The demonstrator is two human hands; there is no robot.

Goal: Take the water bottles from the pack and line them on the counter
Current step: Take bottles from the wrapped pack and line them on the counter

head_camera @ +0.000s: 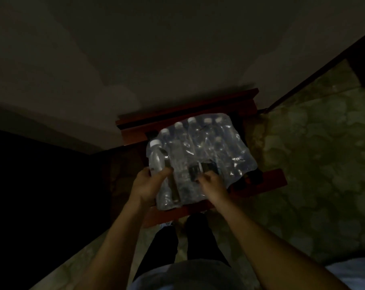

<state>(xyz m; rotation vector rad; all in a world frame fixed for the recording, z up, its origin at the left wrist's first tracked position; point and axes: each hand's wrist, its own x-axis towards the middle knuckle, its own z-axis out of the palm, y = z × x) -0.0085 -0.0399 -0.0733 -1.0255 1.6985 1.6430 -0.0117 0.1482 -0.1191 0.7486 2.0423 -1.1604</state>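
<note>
Dim light covers a patterned floor [315,164] and a reddish wooden stool [267,181] on which the pack [200,155] of water bottles rests; no counter is plainly in view.

Fingers [166,171] of the left hand [150,185] are curled round the lower body of a single bottle [156,158] at the pack's left edge, gripping it. That bottle's long axis runs away from the person, white cap at the far end and base in the palm, tilted a little leftward. The right hand [211,183] rests on the near middle of the pack beside a dark opening in the wrap, its fingers bent onto the plastic; whether they pinch the film or only press it I cannot tell.

The step in hand looks like drawing one bottle free while the other hand steadies the pack. Next, the bottle likely needs lifting clear of the wrap and carrying to the counter to be stood upright.

The remaining bottles lie parallel inside the shrink-wrap, caps pointing away from the person.
</note>
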